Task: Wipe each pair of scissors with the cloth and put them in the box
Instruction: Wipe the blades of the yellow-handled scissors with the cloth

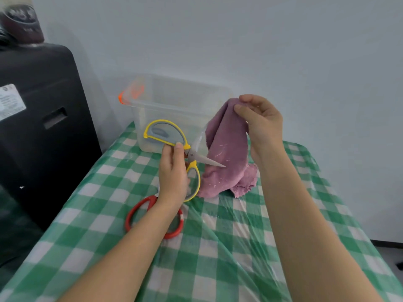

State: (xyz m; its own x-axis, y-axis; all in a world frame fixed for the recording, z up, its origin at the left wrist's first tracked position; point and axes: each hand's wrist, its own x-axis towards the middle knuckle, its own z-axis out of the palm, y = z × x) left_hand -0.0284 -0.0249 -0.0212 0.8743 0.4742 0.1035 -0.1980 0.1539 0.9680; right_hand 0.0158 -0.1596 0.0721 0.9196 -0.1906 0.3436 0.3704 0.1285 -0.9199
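Observation:
My left hand (173, 173) grips the yellow-handled scissors (189, 153) near the pivot, lifted above the table with the blades spread wide; one blade points right at the cloth. My right hand (260, 120) pinches the top of the purple cloth (226, 153) and holds it up, its lower end resting crumpled on the table. A red-handled pair of scissors (139, 209) lies on the table under my left wrist, partly hidden. The clear plastic box (174, 101) with an orange corner clip stands at the table's far edge behind the scissors.
The table wears a green-and-white checked cover (218, 247) under clear plastic film. A large black case (39, 118) stands close on the left, with a dark jar (20, 22) on top. A pale wall is right behind the box.

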